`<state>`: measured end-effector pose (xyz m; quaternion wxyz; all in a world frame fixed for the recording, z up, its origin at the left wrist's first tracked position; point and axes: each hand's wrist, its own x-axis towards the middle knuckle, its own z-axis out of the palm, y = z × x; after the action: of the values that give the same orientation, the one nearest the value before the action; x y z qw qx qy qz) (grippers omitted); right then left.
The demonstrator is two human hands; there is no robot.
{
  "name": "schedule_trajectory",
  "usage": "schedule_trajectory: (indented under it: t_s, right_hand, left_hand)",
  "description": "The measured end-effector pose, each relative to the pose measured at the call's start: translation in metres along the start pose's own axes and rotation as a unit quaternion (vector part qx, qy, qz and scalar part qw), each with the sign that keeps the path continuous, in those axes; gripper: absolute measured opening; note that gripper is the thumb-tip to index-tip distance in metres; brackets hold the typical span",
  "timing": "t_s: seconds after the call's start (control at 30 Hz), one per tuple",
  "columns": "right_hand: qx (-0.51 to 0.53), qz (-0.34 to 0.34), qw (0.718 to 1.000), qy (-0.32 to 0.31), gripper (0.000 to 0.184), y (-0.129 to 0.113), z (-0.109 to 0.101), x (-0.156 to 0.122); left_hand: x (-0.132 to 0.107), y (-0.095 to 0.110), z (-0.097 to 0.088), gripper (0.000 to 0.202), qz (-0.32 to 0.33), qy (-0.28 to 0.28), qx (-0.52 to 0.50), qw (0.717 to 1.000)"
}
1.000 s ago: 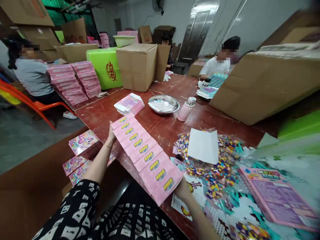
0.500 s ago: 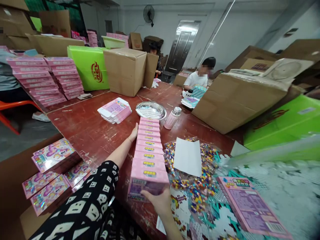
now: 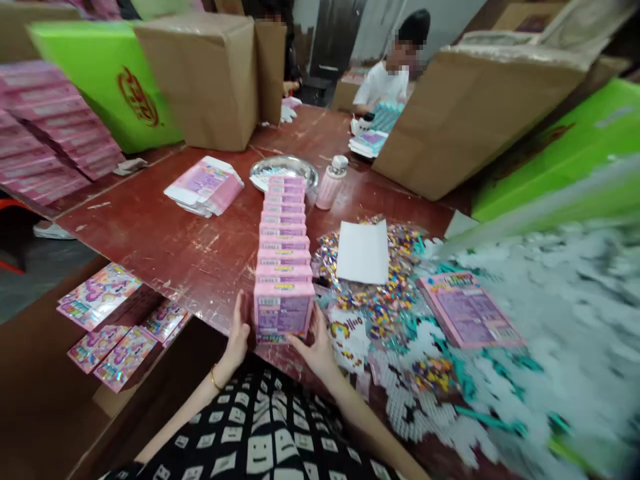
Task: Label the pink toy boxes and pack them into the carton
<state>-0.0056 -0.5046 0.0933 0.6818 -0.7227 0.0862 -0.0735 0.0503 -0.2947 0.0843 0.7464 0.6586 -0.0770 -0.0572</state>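
Observation:
A row of pink cardboard boxes (image 3: 284, 259) stands on edge, one behind another, leading away from me. The nearest box (image 3: 284, 313) turns its purple printed face toward me. My right hand (image 3: 320, 343) grips that box's lower right corner, thumb on the front face and fingers along the side. At its left side is my left hand (image 3: 239, 340), open with fingers stretched up; a thin gap seems to separate it from the box. To the right, a white sheet (image 3: 363, 252) lies on bags of small coloured pieces (image 3: 403, 267). Another pink box (image 3: 470, 310) lies flat farther right.
Behind the row are a metal tray (image 3: 311, 172) and a pink bottle (image 3: 332, 183). Flattened cartons (image 3: 205, 185) lie left. More boxes (image 3: 113, 357) sit in an open carton below the table edge. Large cardboard boxes (image 3: 205, 80) flank the table; a person (image 3: 383, 83) sits opposite.
My left hand has come back from the row's far left side to the nearest box. The row now looks straighter, and my right hand has shifted to the box's right corner. The view has tilted down.

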Motion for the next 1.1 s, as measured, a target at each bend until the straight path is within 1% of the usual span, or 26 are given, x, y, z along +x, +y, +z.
schedule_trajectory:
  t_s: [0.07,0.13,0.17,0.2,0.23,0.3,0.33,0.37,0.4,0.43,0.47,0.5,0.53,0.57,0.6,0.63,0.67,0.73,0.83,0.87,0.9,0.93,0.97,1.0,1.07,1.1]
  right_hand:
    - [-0.018,-0.043,0.999,0.023,0.076,-0.025,-0.016,-0.006]
    - [-0.075,-0.080,0.992,0.056,0.050,-0.043,-0.043,-0.014]
    - [-0.112,-0.090,0.986,0.083,0.037,-0.049,-0.061,-0.019]
    - [-0.151,-0.095,0.977,0.120,0.026,-0.052,-0.080,-0.026]
    - [-0.186,-0.093,0.964,0.163,0.020,-0.052,-0.100,-0.033]
    - [-0.231,-0.069,0.937,0.254,0.023,-0.047,-0.137,-0.046]
    - [-0.240,-0.051,0.926,0.286,0.027,-0.042,-0.151,-0.052]
    - [-0.244,-0.034,0.921,0.302,0.030,-0.037,-0.161,-0.057]
    - [-0.244,-0.019,0.920,0.306,0.034,-0.031,-0.166,-0.060]
    - [-0.243,-0.009,0.923,0.297,0.036,-0.025,-0.167,-0.062]
    - [-0.242,-0.004,0.928,0.282,0.038,-0.021,-0.165,-0.063]
    - [-0.240,-0.005,0.933,0.268,0.038,-0.018,-0.159,-0.061]
    - [-0.238,-0.008,0.937,0.256,0.038,-0.018,-0.152,-0.058]
    - [-0.237,-0.015,0.939,0.250,0.037,-0.019,-0.144,-0.052]
    - [-0.237,-0.027,0.940,0.246,0.036,-0.022,-0.137,-0.044]
    - [-0.238,-0.044,0.939,0.243,0.034,-0.027,-0.132,-0.033]
    - [-0.240,-0.066,0.937,0.244,0.033,-0.032,-0.128,-0.019]
    - [-0.244,-0.114,0.927,0.261,0.036,-0.042,-0.128,0.017]
    - [-0.269,-0.158,0.897,0.313,0.059,-0.054,-0.136,0.084]
    - [-0.280,-0.164,0.888,0.324,0.059,-0.057,-0.139,0.104]
    - [-0.290,-0.171,0.882,0.330,0.051,-0.062,-0.142,0.120]
    - [-0.297,-0.180,0.878,0.331,0.039,-0.067,-0.145,0.131]
    - [-0.298,-0.193,0.875,0.329,0.029,-0.073,-0.147,0.136]
    - [-0.300,-0.214,0.871,0.325,0.026,-0.081,-0.149,0.134]
    - [-0.320,-0.289,0.850,0.301,0.024,-0.096,-0.149,0.114]
    - [-0.345,-0.344,0.829,0.275,0.023,-0.102,-0.148,0.098]
  left_hand:
    - [-0.017,0.009,0.005,0.078,0.068,0.104,0.077,0.989]
    - [-0.025,0.022,0.008,0.069,0.159,0.148,0.177,0.960]
    - [-0.027,0.029,0.009,0.067,0.210,0.150,0.218,0.941]
    - [-0.029,0.036,0.011,0.068,0.258,0.140,0.248,0.923]
    - [-0.030,0.042,0.013,0.069,0.298,0.125,0.266,0.908]
    - [-0.033,0.052,0.021,0.070,0.350,0.086,0.278,0.890]
    - [-0.035,0.056,0.028,0.067,0.363,0.064,0.275,0.888]
    - [-0.036,0.058,0.036,0.061,0.365,0.032,0.270,0.890]
    - [-0.037,0.061,0.045,0.051,0.355,-0.015,0.266,0.896]
    - [-0.039,0.062,0.054,0.042,0.333,-0.077,0.264,0.902]
    - [-0.040,0.063,0.064,0.034,0.303,-0.153,0.264,0.903]
    - [-0.041,0.064,0.073,0.031,0.275,-0.231,0.265,0.895]
    - [-0.042,0.065,0.082,0.031,0.254,-0.299,0.267,0.880]
    - [-0.044,0.066,0.089,0.032,0.243,-0.351,0.270,0.863]
    - [-0.046,0.068,0.095,0.034,0.243,-0.382,0.274,0.849]
    - [-0.047,0.069,0.100,0.035,0.250,-0.396,0.278,0.839]
    - [-0.049,0.070,0.103,0.036,0.259,-0.399,0.282,0.833]
    - [-0.051,0.072,0.106,0.038,0.270,-0.390,0.287,0.832]
    - [-0.050,0.075,0.106,0.040,0.272,-0.371,0.281,0.842]
    - [-0.048,0.076,0.107,0.039,0.268,-0.364,0.270,0.850]
    - [-0.045,0.078,0.107,0.038,0.260,-0.354,0.253,0.862]
    - [-0.040,0.081,0.109,0.036,0.244,-0.340,0.230,0.879]
    - [-0.033,0.084,0.111,0.033,0.219,-0.318,0.202,0.900]
    - [-0.025,0.087,0.114,0.030,0.182,-0.288,0.165,0.925]
    - [-0.005,0.093,0.122,0.029,0.081,-0.227,0.056,0.969]
    - [0.007,0.096,0.126,0.034,0.031,-0.203,-0.016,0.978]
